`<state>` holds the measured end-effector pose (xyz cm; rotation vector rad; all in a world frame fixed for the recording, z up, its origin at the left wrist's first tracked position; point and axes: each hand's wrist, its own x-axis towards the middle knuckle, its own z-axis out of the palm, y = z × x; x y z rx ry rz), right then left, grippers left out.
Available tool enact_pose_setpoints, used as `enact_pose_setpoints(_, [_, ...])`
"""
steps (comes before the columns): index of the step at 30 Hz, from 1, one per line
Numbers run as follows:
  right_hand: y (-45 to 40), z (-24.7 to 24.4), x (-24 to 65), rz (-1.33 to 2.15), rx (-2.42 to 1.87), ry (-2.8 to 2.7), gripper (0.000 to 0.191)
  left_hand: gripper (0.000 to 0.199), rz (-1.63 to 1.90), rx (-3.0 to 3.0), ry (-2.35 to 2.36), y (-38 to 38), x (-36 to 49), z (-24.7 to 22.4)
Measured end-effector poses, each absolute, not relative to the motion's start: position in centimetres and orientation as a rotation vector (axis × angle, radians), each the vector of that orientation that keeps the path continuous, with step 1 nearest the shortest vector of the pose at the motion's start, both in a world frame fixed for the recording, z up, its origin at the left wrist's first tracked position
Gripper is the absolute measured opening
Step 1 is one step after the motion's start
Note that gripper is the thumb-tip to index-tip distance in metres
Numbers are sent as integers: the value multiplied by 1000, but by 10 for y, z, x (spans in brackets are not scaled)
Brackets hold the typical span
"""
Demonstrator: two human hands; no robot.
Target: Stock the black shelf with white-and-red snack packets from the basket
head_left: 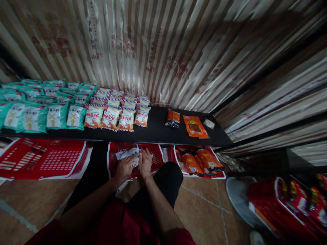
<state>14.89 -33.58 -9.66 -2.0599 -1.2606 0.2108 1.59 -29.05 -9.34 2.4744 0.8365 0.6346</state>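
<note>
Both hands are down inside the middle red basket [161,157], just below the front edge of the black shelf [158,134]. My left hand [125,169] is closed on the left side of a white snack bag [136,162]. On the bag's right side is my right hand [145,162], its fingers bent over it. The hands partly hide the bag. A whitish crumpled packet [125,153] lies just beyond my left hand in the basket.
On the shelf stand rows of teal snack bags [55,116] and white-and-red snack bags [127,119]. Two orange packets [195,127] [173,118] and a small white object [209,124] lie at right. Red baskets flank mine: left [84,154], right with orange packets [208,158]. A grey stool [236,195] stands right.
</note>
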Motion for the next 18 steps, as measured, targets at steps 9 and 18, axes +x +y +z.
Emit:
enact_pose_setpoints(9, [-343, -87, 147, 436, -1932, -1241, 45, 38, 404, 2362, 870, -279, 15, -68])
enact_pose_setpoints(18, [-346, -83, 144, 492, -2025, -1255, 43, 39, 60, 2365, 921, -259, 19, -27])
